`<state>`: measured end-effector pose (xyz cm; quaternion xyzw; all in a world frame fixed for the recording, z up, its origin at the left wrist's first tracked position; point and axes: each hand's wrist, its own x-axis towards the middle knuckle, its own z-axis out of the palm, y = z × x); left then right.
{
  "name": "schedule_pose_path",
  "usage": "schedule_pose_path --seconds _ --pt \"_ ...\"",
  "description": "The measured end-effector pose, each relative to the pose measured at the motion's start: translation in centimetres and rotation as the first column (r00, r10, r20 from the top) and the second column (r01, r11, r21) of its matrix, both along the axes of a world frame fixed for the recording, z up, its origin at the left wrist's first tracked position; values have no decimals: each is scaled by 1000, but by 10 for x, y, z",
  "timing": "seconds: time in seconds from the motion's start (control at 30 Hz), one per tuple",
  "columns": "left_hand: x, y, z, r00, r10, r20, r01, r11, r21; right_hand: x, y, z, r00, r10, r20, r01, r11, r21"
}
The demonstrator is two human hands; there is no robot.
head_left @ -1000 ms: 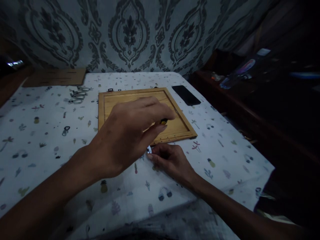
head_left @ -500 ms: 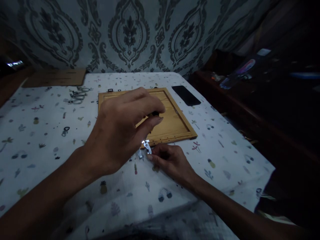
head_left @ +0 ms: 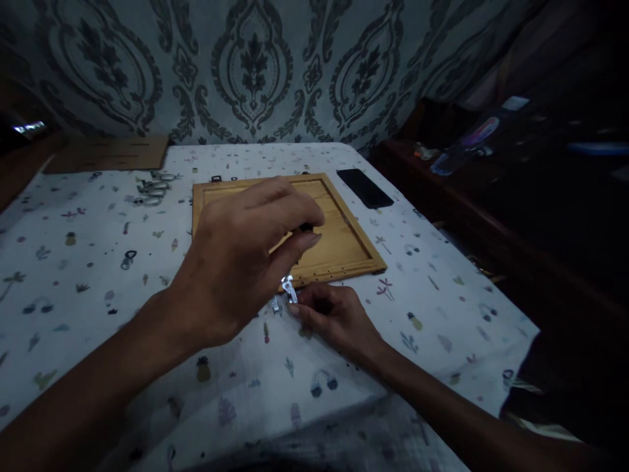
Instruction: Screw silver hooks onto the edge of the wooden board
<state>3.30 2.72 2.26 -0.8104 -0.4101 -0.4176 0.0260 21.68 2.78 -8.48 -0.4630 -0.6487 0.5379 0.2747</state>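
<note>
My left hand (head_left: 240,262) hovers over the near left part of a wooden frame (head_left: 344,252) and pinches a small dark tool handle (head_left: 305,228) between thumb and fingers. My right hand (head_left: 337,318) rests on the tablecloth just in front of the frame's near edge, its fingertips closed on a small shiny metal bracket (head_left: 289,288). A second small metal piece (head_left: 276,304) lies on the cloth right beside it. The tool's tip is hidden behind my left hand.
The table wears a white printed cloth (head_left: 73,275). A black phone (head_left: 364,187) lies right of the frame. Several metal hooks (head_left: 152,190) and a brown board (head_left: 111,152) sit at the far left. A dark cabinet (head_left: 491,216) with a bottle (head_left: 462,147) stands to the right.
My left hand drew back to the left over the frame, uncovering the shiny bracket at my right fingertips. My right hand stayed where it was.
</note>
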Motion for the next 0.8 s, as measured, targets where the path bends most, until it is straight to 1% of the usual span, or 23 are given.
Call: schedule_pose_path --seconds 0.2,0.4,0.53,0.6,0.7,0.8 --pt "0 0 -2 1000 -2 -15 2 1000 1 0 0 0 999 12 -35 -13 999 -32" --pt "2 -2 -5 999 4 -52 -1 999 54 0 1 2 999 28 -44 -29 999 -33" --pt "5 -2 -5 1000 9 -7 -9 999 52 0 2 3 997 56 -45 -56 998 -1" --pt "6 -3 -4 999 -22 41 21 1000 17 1 3 3 997 66 -36 -65 997 34" --pt "6 -4 -3 989 -98 111 103 994 -43 2 5 2 997 75 13 -76 991 106" --pt "4 -4 -3 981 -137 137 148 986 -76 3 6 2 995 88 42 -93 983 159"
